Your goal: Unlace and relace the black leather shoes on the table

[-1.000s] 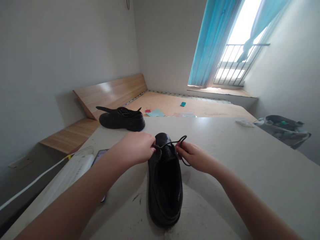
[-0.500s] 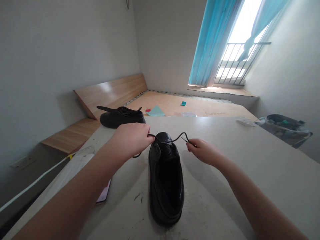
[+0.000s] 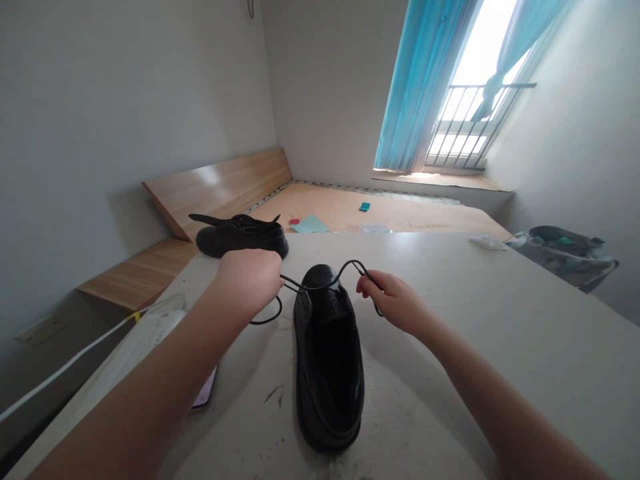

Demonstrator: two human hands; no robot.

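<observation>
A black leather shoe (image 3: 327, 293) stands upright on the white table, toe pointing away from me. A thin black shoelace (image 3: 324, 287) runs across its front. Left of the toe, my left hand (image 3: 251, 279) is closed around one side of the lace, and a loop of it hangs below the fist. On the other side my right hand (image 3: 387, 297) pinches the lace between thumb and fingers, with an arch of lace rising over to the shoe. Behind my left hand sits a second black shoe (image 3: 240, 238), turned sideways with its tongue sticking out.
A phone (image 3: 205, 390) lies partly hidden beneath my left forearm. A white cable (image 3: 65, 368) runs at the table's left side. A small clear plastic packet (image 3: 487, 243) rests on the table (image 3: 500, 320) near its far right edge. A grey bin (image 3: 565, 257) stands beyond.
My left hand has pulled left, away from the shoe, drawing more lace out on that side. The right hand has shifted slightly left, and more lace now hangs below it.
</observation>
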